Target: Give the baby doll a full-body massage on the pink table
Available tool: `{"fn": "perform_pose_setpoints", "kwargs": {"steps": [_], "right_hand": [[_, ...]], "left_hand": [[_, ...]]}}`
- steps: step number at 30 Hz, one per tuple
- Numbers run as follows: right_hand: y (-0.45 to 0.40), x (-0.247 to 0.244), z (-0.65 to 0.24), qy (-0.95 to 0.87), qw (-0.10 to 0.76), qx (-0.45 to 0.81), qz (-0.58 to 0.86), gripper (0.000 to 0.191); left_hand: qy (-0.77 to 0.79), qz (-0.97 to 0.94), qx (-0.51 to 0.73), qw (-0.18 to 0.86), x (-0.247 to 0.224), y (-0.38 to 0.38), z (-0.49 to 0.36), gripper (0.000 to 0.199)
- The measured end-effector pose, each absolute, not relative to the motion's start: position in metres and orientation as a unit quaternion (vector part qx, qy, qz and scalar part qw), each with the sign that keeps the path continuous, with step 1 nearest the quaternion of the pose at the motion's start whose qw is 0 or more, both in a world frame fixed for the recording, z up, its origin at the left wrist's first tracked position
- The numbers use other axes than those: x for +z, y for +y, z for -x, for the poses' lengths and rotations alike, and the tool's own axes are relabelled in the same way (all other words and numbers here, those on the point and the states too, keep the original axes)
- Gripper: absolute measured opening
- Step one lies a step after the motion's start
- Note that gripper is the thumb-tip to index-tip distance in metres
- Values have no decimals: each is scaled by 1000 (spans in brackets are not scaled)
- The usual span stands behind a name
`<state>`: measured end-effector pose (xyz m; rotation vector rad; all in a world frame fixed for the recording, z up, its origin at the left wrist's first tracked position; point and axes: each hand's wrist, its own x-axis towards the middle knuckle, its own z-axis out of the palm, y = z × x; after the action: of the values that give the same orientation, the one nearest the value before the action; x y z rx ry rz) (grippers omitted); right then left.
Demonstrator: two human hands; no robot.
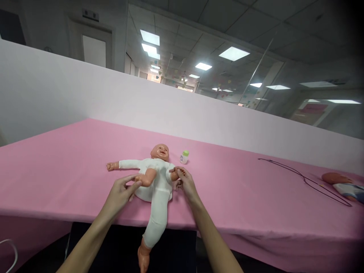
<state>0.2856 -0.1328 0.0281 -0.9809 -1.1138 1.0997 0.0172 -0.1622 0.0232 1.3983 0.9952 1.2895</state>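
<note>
A baby doll [160,178] with a white cloth body lies on its back on the pink-covered table [227,193], its head toward the wall. One leg hangs over the front edge. The other is bent up, and my left hand [123,189] grips its foot between thumb and fingers. My right hand [184,182] is closed on a bare limb end at the doll's right side in view; its fingers partly cover that part. The doll's other arm stretches out to the left, untouched. A small bottle with a green cap [184,157] stands beside the doll's head.
At the right of the table lies a second doll [345,187], partly out of view. A thin dark cord or loop [303,176] lies beside it. A white low wall [170,110] runs along the back, with glass above. A white cable [13,248] shows at lower left.
</note>
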Motion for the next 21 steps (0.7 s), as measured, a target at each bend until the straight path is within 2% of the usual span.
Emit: {"fn": "perform_pose_setpoints", "kwargs": {"steps": [3,5,9,13,15,18,21], "right_hand": [[-125,35,-310,-342,691,506,386,29],[-121,35,-324,-253,720,527,373,20],[-119,38,-332,-211,722,548,367,24],[-126,51,-312,-260,712,554,343,15],[-133,51,-292,-346,686,524,367,23],[-144,34,-262,-507,572,481,428,38],[-149,17,-250,-577,519,454,437,40]], "left_hand": [[427,-579,497,486,4,-201,14,55],[427,-589,464,505,-14,-225,34,51],[417,-596,430,534,-33,-248,55,49],[427,-580,475,506,-7,-223,38,49],[430,-570,507,484,12,-198,19,52],[410,-563,540,473,30,-163,-15,56],[385,-555,552,489,31,-152,-38,56]]}}
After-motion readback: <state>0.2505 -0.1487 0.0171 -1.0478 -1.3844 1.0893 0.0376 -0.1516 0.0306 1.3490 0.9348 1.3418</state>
